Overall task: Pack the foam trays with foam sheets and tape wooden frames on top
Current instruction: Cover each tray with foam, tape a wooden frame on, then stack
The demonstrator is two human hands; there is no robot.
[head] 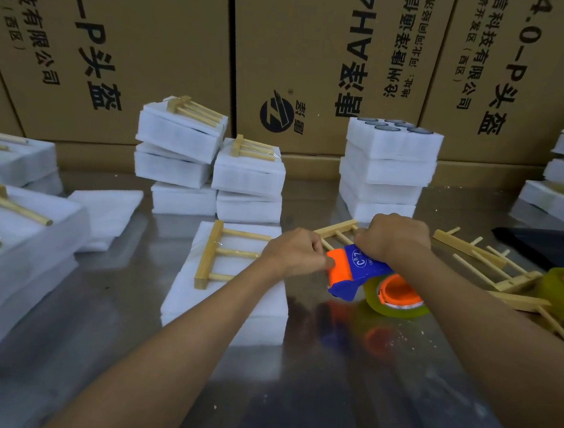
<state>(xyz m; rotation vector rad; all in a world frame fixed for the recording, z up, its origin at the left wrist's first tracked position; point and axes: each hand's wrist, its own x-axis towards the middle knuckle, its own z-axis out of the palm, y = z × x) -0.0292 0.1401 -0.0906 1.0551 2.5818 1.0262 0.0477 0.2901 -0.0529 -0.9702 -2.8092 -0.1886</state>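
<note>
Several taped trays (248, 174) stand stacked on the counter (327, 386). Current tray (227, 297), near centre, carries a frame (223, 254), tape partly applied. Right hand (393, 239) grips the dispenser (357, 270); left hand (293, 252) pinches its front end. Loose frames (486, 263) and uncovered trays (393, 134) remain.
</note>
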